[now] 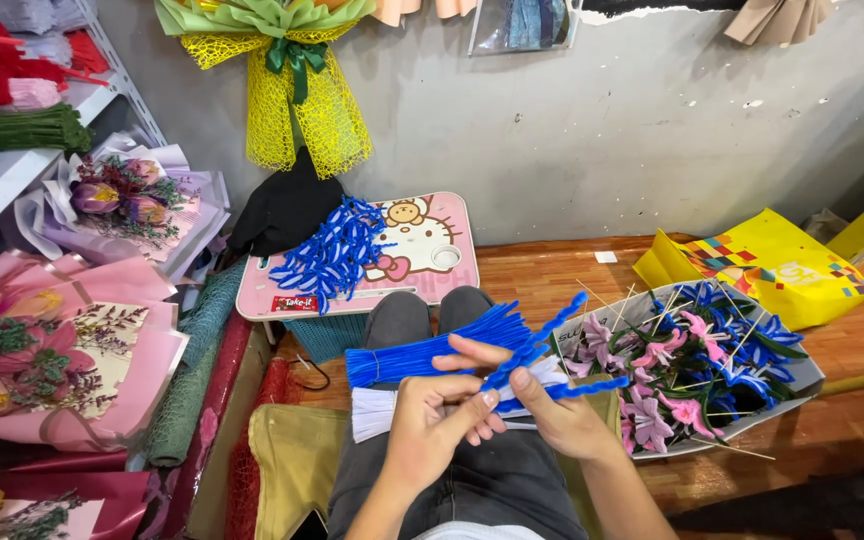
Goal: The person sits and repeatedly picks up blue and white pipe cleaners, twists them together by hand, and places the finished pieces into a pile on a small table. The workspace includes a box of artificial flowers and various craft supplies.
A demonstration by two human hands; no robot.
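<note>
While both the left hand (434,420) and right hand (562,412) pinched and bent one fuzzy blue pipe cleaner (542,352) above the lap, a thick bundle of straight blue pipe cleaners (422,355) lay unused there, whereas finished blue shapes (332,255) already crowded the small pink table (452,270).

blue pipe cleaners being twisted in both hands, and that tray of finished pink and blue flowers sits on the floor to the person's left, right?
Not quite. The head view shows the tray of pink and blue flowers on the person's right. The left hand and right hand do hold blue pipe cleaners.
</note>
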